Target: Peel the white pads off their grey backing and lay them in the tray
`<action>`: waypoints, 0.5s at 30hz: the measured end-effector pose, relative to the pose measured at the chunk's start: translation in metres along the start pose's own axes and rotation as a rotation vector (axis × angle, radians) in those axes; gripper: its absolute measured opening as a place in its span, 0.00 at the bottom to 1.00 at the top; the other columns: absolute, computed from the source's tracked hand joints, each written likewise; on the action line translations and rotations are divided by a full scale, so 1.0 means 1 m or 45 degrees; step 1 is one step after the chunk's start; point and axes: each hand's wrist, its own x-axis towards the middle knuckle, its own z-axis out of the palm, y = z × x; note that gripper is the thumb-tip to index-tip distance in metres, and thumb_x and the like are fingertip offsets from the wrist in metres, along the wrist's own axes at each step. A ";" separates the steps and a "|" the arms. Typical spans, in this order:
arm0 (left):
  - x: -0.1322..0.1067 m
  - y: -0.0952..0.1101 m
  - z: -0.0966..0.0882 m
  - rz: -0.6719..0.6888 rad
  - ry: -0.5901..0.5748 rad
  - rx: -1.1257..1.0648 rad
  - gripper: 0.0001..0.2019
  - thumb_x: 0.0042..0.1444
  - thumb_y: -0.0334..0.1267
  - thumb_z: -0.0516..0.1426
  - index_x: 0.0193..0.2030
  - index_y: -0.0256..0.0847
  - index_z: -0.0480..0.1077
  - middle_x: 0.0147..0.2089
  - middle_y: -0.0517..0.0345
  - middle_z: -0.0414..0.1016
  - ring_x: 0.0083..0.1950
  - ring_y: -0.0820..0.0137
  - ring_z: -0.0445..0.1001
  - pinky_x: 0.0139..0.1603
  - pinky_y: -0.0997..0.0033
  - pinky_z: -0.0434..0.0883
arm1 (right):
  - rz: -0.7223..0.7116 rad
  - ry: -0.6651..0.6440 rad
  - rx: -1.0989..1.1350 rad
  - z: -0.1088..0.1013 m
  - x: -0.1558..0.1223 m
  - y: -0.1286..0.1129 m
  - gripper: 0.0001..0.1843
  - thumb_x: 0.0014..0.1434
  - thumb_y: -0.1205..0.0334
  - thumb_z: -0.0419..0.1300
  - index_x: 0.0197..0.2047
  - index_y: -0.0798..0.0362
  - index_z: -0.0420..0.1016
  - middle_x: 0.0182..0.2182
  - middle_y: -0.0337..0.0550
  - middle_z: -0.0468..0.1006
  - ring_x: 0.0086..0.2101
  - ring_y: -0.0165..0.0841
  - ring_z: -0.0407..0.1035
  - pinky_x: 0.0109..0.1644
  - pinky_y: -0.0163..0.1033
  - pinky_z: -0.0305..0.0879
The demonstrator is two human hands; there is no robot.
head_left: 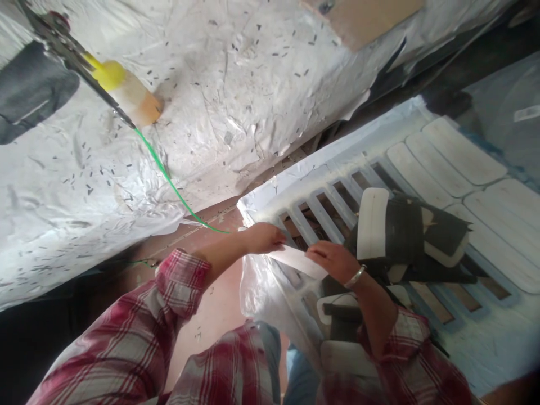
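A flat white strip is stretched between my two hands, over the near left corner of a slatted, pale plastic-like surface. My left hand is closed on its left end. Toward the other end, my right hand grips the same strip, with a bracelet on that wrist. The fingers partly hide both ends. Right beside my right hand lies a pile of black pieces with white rounded panels, one white panel on top. More black-and-white pieces lie below my right forearm.
White rounded panels lie in rows at right. On the white-covered table, littered with small dark bits, stands a yellow-topped bottle. A green cord hangs from a thin dark tool. Cardboard lies at the top.
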 end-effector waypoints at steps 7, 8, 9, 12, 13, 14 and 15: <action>-0.016 -0.013 -0.022 -0.063 0.453 -0.920 0.16 0.57 0.46 0.51 0.33 0.35 0.72 0.29 0.60 0.69 0.30 0.76 0.66 0.31 0.79 0.62 | 0.771 0.668 0.964 0.016 -0.030 0.033 0.17 0.46 0.48 0.60 0.30 0.53 0.64 0.22 0.37 0.65 0.25 0.28 0.65 0.31 0.38 0.68; -0.016 -0.015 -0.028 -0.115 0.507 -1.039 0.16 0.56 0.47 0.52 0.32 0.34 0.71 0.27 0.61 0.68 0.28 0.77 0.64 0.29 0.79 0.61 | 0.848 0.590 1.004 0.027 -0.034 0.038 0.18 0.44 0.49 0.61 0.30 0.54 0.64 0.22 0.37 0.65 0.24 0.29 0.65 0.30 0.38 0.68; -0.015 -0.017 -0.033 -0.174 0.567 -1.136 0.16 0.55 0.48 0.53 0.31 0.34 0.70 0.26 0.62 0.66 0.27 0.78 0.63 0.28 0.80 0.60 | 0.890 0.554 1.031 0.039 -0.038 0.042 0.19 0.43 0.49 0.61 0.32 0.55 0.65 0.23 0.38 0.67 0.25 0.30 0.67 0.31 0.39 0.69; -0.019 -0.015 -0.037 -0.346 0.808 -1.405 0.16 0.52 0.48 0.57 0.30 0.34 0.67 0.22 0.65 0.61 0.22 0.81 0.58 0.23 0.82 0.57 | 0.823 0.556 1.213 0.064 -0.044 0.042 0.28 0.44 0.44 0.60 0.44 0.54 0.64 0.38 0.46 0.72 0.36 0.35 0.71 0.38 0.39 0.70; -0.022 -0.009 -0.031 -0.381 0.859 -1.514 0.15 0.51 0.48 0.57 0.30 0.35 0.66 0.23 0.65 0.61 0.22 0.81 0.58 0.22 0.82 0.58 | 0.740 0.517 1.302 0.069 -0.044 0.039 0.31 0.45 0.41 0.59 0.48 0.53 0.62 0.42 0.47 0.71 0.41 0.36 0.70 0.41 0.39 0.69; -0.026 0.000 -0.022 -0.406 0.887 -1.631 0.15 0.51 0.48 0.58 0.32 0.35 0.66 0.24 0.65 0.62 0.23 0.81 0.60 0.23 0.82 0.60 | 0.643 0.444 1.367 0.071 -0.044 0.033 0.34 0.47 0.40 0.57 0.51 0.52 0.60 0.46 0.49 0.70 0.44 0.37 0.69 0.43 0.40 0.69; -0.029 0.012 -0.009 -0.424 0.889 -1.751 0.15 0.51 0.47 0.58 0.34 0.36 0.66 0.27 0.64 0.64 0.25 0.80 0.63 0.26 0.81 0.64 | 0.549 0.356 1.373 0.072 -0.043 0.028 0.35 0.48 0.39 0.55 0.54 0.52 0.58 0.48 0.50 0.69 0.45 0.37 0.68 0.44 0.41 0.69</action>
